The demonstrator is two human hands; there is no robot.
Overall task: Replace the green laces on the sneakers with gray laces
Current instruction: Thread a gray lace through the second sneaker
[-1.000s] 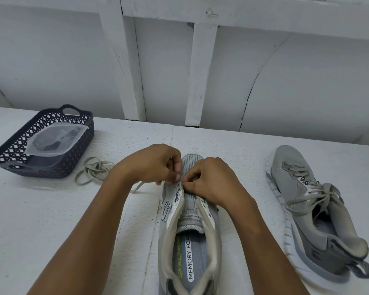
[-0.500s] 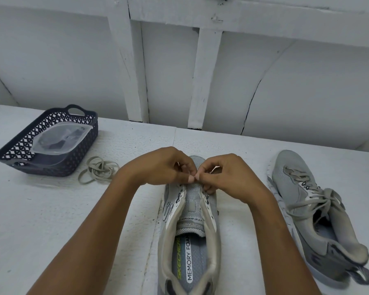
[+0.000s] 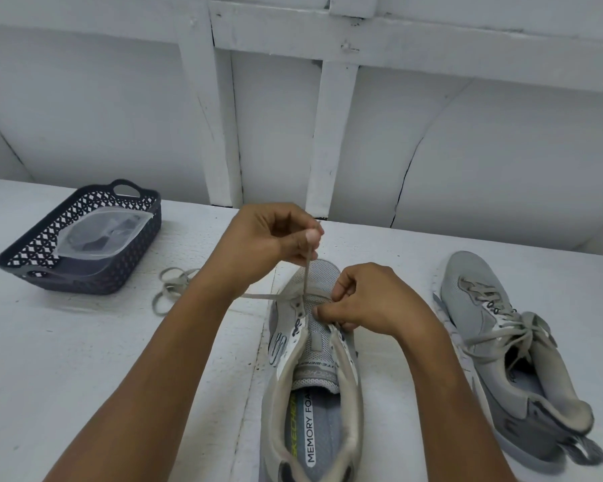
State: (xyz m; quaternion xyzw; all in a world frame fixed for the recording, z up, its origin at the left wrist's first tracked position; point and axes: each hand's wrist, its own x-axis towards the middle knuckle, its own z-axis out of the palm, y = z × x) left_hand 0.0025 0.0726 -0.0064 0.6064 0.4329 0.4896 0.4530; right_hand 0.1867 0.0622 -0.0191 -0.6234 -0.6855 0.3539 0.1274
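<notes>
Gray lace (image 3: 307,273) in left hand (image 3: 268,240); clear pouch (image 3: 101,231) inside dark basket (image 3: 84,282)

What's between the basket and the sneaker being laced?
Head view: a loose coil of gray lace on the table, its strand running to an eyelet of the sneaker, with the left forearm crossing over it.

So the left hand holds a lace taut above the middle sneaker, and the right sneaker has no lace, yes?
Not quite. The head view shows the right sneaker laced; the left hand does hold a lace taut above the middle sneaker.
</notes>
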